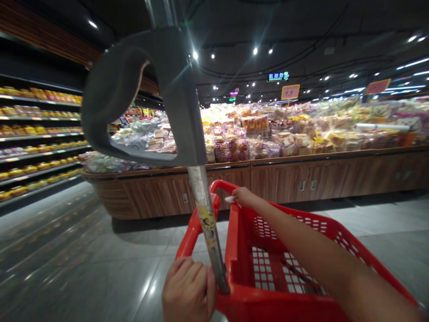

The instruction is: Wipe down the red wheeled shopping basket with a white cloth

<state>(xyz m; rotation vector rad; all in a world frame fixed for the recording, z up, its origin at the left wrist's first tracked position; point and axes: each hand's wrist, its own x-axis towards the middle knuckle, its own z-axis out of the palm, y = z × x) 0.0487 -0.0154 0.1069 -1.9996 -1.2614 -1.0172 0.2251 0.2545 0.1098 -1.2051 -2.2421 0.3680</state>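
A red plastic shopping basket [338,232] sits low in front of me, its mesh walls empty inside. A metal pole with a grey handle loop [134,89] rises from the basket's near left corner. My left hand [189,290] is closed around the pole's base at the basket rim. My right arm stretches across the basket, and my right hand [243,197] grips the far red rim [221,185], with a small white scrap of something beside its fingers.
A long wooden display counter [301,176] heaped with wrapped bread and pastries runs across ahead. Shelves of packaged goods [36,143] line the left wall. Glossy grey floor tiles [83,255] lie between. Yellow price signs [290,91] hang above.
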